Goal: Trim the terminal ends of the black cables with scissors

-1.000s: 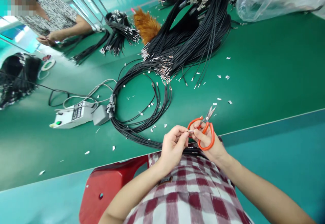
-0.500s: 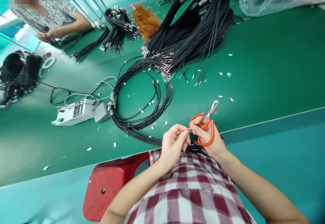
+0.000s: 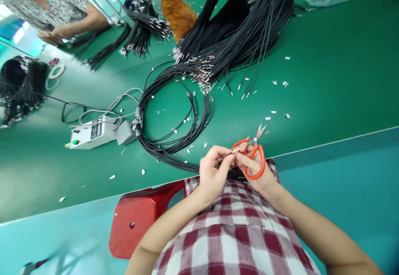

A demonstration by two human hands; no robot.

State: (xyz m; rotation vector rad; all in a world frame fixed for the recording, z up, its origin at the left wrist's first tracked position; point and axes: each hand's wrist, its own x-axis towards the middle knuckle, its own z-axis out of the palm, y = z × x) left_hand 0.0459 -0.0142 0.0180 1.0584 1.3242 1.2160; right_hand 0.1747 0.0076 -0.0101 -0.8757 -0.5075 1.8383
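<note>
My left hand (image 3: 215,171) pinches a thin black cable close to its end, where a small silvery-white tip (image 3: 236,150) sticks out toward the other hand. Orange-handled scissors (image 3: 261,164) hang on the fingers of my right hand (image 3: 260,179), blades slightly apart and pointing away from me over the table. The right thumb and a finger meet at the cable tip. A looped bundle of black cables (image 3: 174,158) runs across the table edge to my lap, below both hands. Grey connectors (image 3: 137,121) gather at the loop's left side.
A large heap of black cables (image 3: 249,29) lies at the back, beside a brown feather duster (image 3: 178,16). A white box with a green button (image 3: 93,132) stands at left. White scraps dot the green table (image 3: 336,67). A co-worker (image 3: 67,17) handles cables; a red stool (image 3: 137,225) is below.
The view has shifted slightly. The white scrap at the scissor tips is now apart from the blades. More of the silvery-white cable tip shows between my hands.
</note>
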